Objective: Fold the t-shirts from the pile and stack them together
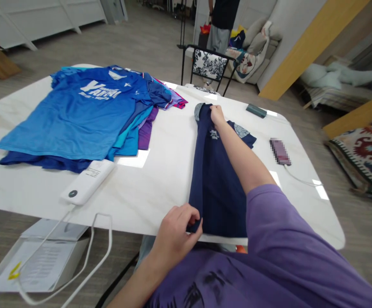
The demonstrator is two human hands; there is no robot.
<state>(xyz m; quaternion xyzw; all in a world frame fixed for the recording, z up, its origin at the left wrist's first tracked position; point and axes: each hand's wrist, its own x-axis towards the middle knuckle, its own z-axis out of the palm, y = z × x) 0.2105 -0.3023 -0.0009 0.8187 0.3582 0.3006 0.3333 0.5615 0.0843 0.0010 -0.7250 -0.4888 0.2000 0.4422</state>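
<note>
A navy blue shirt [212, 184] lies folded lengthwise on the white table [160, 171], running from the near edge toward the far side. My left hand [176, 229] pinches its near bottom corner at the table's front edge. My right hand [217, 114] reaches far across and grips the shirt's top end near the collar, with my arm lying over the cloth. A white emblem shows on the shirt next to my forearm.
A stack of blue, teal and purple shirts [83, 115] lies at the table's left. A white power bank [88, 182] with cables sits near the front edge. A phone [280, 151] and a dark case [256, 111] lie right. A chair [207, 64] and a standing person [222, 21] are beyond.
</note>
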